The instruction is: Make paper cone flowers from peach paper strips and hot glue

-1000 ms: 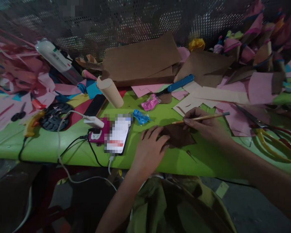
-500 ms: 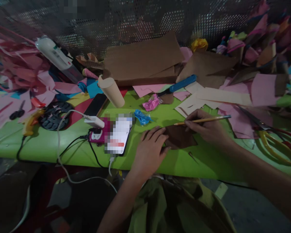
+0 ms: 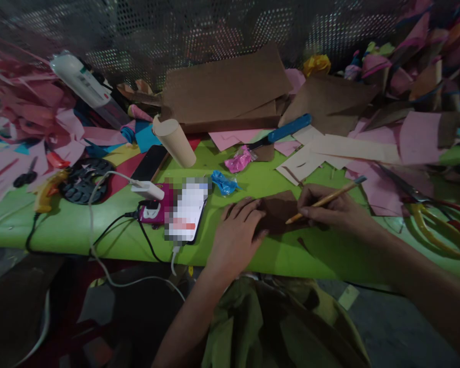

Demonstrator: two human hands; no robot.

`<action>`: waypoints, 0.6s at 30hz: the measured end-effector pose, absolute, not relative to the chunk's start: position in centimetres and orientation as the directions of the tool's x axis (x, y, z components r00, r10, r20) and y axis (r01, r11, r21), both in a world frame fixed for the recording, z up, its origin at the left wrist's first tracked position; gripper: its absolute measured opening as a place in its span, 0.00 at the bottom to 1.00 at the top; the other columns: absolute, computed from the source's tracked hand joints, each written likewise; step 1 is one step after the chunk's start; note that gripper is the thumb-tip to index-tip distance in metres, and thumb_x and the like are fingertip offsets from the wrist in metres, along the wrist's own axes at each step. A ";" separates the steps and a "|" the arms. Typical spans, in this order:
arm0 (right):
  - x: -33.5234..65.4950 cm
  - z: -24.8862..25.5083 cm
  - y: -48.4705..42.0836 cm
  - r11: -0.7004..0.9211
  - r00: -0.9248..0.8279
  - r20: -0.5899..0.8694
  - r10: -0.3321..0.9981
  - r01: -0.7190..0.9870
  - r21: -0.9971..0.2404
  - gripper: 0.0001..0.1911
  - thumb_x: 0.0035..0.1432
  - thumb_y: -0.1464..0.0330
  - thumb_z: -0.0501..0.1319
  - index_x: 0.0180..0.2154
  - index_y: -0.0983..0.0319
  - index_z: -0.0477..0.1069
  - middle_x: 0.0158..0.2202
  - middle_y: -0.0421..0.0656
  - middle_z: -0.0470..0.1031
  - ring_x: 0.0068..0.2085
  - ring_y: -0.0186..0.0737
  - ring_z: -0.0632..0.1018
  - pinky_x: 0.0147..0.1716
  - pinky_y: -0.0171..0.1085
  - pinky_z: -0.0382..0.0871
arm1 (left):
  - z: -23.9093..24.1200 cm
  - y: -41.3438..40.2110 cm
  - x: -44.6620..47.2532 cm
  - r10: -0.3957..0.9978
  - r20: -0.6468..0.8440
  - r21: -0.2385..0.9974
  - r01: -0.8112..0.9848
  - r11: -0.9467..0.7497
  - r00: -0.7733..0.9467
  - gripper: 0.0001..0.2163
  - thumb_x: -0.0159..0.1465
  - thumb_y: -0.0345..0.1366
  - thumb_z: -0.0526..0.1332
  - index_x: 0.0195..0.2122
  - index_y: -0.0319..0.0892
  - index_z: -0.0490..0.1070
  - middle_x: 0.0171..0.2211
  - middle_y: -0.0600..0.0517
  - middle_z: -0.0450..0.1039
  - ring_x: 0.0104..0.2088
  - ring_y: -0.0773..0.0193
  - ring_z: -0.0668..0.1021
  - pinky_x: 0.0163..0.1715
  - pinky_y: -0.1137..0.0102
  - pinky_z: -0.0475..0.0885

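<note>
My left hand [image 3: 237, 230] lies flat, fingers stretched out, pressing the left part of a small dark brown paper piece [image 3: 279, 212] on the green table [image 3: 80, 225]. My right hand [image 3: 329, 209] is closed around a yellow pencil [image 3: 325, 199]. The pencil's tip rests on the right side of the brown piece, and its grey end points up to the right.
A phone [image 3: 187, 209] on a cable lies left of my hands, beside a pink device [image 3: 153, 212]. A blue wrapper [image 3: 222, 183], pink wrapper [image 3: 237, 161], paper roll [image 3: 174, 140], blue-handled knife [image 3: 283, 129], brown card sheets [image 3: 226, 92], yellow scissors [image 3: 440, 225] and pink paper scraps lie around.
My right hand has turned the pencil from lying nearly level above the brown piece to a steeper slant, with its tip lowered onto the paper. My left hand has stayed in place.
</note>
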State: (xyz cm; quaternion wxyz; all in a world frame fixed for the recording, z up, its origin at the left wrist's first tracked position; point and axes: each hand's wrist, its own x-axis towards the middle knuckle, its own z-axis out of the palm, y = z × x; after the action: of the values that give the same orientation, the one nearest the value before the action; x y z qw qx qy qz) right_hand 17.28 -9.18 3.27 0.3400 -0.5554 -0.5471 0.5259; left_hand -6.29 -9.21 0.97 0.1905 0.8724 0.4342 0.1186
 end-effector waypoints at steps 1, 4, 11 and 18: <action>17.3 3.4 -9.4 -0.173 -0.163 -0.218 0.962 0.251 -0.952 0.11 0.49 0.61 0.67 0.25 0.58 0.67 0.19 0.36 0.66 0.21 0.32 0.65 0.19 0.34 0.55 | 1.0 -9.2 -6.3 0.802 0.036 0.434 0.714 -0.550 0.596 0.13 0.70 0.36 0.60 0.55 0.44 0.71 0.64 0.47 0.72 0.68 0.54 0.68 0.68 0.51 0.61; 17.4 3.4 -9.7 -0.159 -0.190 -0.209 0.959 0.246 -0.956 0.12 0.48 0.61 0.67 0.24 0.59 0.67 0.19 0.36 0.65 0.22 0.32 0.64 0.20 0.34 0.55 | 1.2 -9.2 -6.3 0.800 0.023 0.436 0.715 -0.547 0.599 0.14 0.69 0.34 0.60 0.55 0.44 0.71 0.65 0.47 0.70 0.68 0.54 0.67 0.68 0.51 0.60; 17.9 2.6 -9.5 -0.144 -0.118 -0.163 0.980 0.153 -0.978 0.11 0.52 0.61 0.68 0.27 0.60 0.71 0.21 0.37 0.70 0.22 0.34 0.69 0.20 0.34 0.60 | 1.0 -9.2 -6.3 0.802 0.036 0.436 0.713 -0.549 0.596 0.13 0.70 0.36 0.60 0.55 0.45 0.71 0.64 0.47 0.71 0.68 0.54 0.68 0.69 0.51 0.60; 16.8 1.6 -7.8 -0.029 0.006 -0.028 1.000 0.234 -0.972 0.14 0.52 0.57 0.69 0.30 0.57 0.69 0.24 0.38 0.75 0.25 0.39 0.77 0.24 0.35 0.68 | 0.7 -9.3 -6.4 0.800 0.052 0.412 0.716 -0.563 0.598 0.13 0.70 0.38 0.61 0.55 0.45 0.71 0.65 0.47 0.70 0.68 0.55 0.68 0.68 0.52 0.61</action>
State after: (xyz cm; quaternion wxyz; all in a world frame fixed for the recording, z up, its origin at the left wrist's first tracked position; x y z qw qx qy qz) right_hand 16.81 -7.79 1.62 0.4311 -0.5633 -0.5475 0.4440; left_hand -6.38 -9.26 0.74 0.1773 0.8762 0.4325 0.1172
